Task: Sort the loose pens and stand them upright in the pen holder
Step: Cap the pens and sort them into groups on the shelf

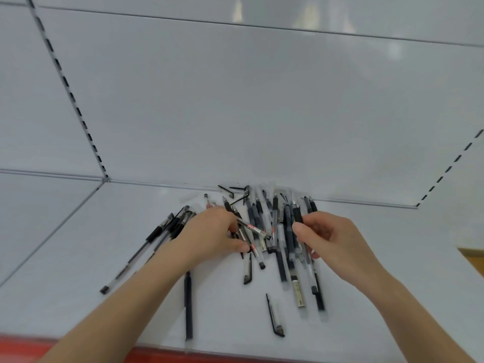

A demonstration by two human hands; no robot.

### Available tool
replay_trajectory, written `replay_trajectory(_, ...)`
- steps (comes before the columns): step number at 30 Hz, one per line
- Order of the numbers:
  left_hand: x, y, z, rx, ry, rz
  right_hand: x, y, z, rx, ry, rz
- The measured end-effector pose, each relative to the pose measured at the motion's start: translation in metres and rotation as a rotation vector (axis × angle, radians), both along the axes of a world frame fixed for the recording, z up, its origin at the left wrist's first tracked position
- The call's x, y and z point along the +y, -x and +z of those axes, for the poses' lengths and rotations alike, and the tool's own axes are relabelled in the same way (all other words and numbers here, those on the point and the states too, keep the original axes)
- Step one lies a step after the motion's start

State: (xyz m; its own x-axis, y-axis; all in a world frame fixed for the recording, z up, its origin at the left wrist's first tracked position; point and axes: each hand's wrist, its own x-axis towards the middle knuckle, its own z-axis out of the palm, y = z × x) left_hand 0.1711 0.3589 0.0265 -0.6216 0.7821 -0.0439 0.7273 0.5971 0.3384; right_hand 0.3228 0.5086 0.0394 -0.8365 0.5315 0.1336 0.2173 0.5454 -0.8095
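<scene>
Mid-frame, fingers of your left hand (209, 235) curl round some pens (255, 229), and your right hand (334, 241) pinches a black pen (297, 215) over the pile (281, 260) on the shelf (125, 299).

Pens (280, 268), centre: plastic, mostly clear glossy barrels, some matt black; the dark grips look rubbery. Shelf (91, 271) under them: smooth, pale, looks like painted metal, satin finish. Back panel (235, 113), upper frame: same smooth sheet, shinier, faint reflections at top. Edge strip (18, 349), bottom left: red, glossy. Brown patch (474, 260), right edge: wood-toned, smooth.
</scene>
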Motion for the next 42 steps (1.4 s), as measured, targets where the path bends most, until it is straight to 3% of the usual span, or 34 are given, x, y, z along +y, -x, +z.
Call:
replay_trajectory(4,-0.001,-0.001,-0.001,-0.020,-0.032,0.008,-0.001,0.000,0.000,-0.015,-0.018,0.029)
replay_trajectory(7,-0.004,0.000,-0.004,-0.134,-0.178,0.041,-0.004,-0.003,0.003,-0.026,-0.011,0.053)
replay_trajectory(10,-0.007,-0.002,-0.001,-0.338,-0.440,0.152,-0.014,-0.007,0.010,-0.019,0.028,0.119)
replay_trajectory(14,-0.012,-0.013,0.016,-0.743,-0.896,0.267,-0.033,-0.013,0.022,0.029,0.054,0.211)
replay_trajectory(18,-0.017,-0.026,0.033,-0.974,-1.092,0.278,-0.048,-0.017,0.026,0.050,0.039,0.265)
replay_trajectory(31,-0.020,-0.044,0.042,-0.983,-1.128,0.239,-0.060,-0.009,0.027,0.099,0.063,0.219)
replay_trajectory(42,-0.019,-0.050,0.042,-0.855,-1.214,0.225,-0.066,0.006,0.031,0.156,0.110,0.209)
